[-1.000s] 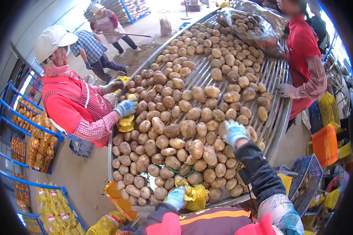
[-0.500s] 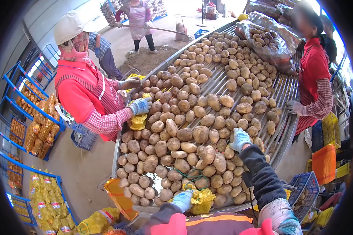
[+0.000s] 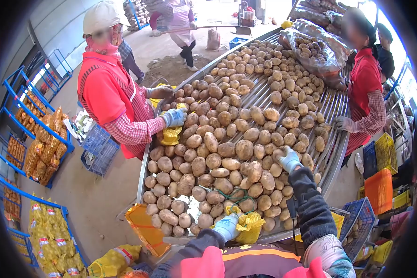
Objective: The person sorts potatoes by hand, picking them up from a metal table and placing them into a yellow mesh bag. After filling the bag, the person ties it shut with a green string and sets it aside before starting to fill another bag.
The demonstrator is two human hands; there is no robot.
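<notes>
Many brown potatoes (image 3: pixel 243 149) lie over a slatted metal sorting table (image 3: pixel 334 153) in front of me. My left hand (image 3: pixel 227 226), in a pale blue work glove, is closed on the rim of a yellow mesh bag (image 3: pixel 250 227) at the near edge. A green drawstring (image 3: pixel 238 197) trails from the bag over the potatoes. My right hand (image 3: pixel 290 160), gloved alike, reaches over the pile to the right. Its fingers are closed round a potato (image 3: pixel 278 154), partly covered by the glove. The bag's inside is mostly hidden.
A worker in red (image 3: pixel 111 92) stands at the left side with a yellow bag (image 3: pixel 171 135); another worker (image 3: pixel 367 88) stands at the right. A large plastic sack (image 3: pixel 326 60) spills potatoes at the far end. Blue crates (image 3: pixel 356 222) and an orange crate (image 3: pixel 378 185) stand lower right.
My right hand has closed round a potato where it lay over the pile. My left hand and the yellow bag shifted slightly right in view. The person with the shovel behind raised it.
</notes>
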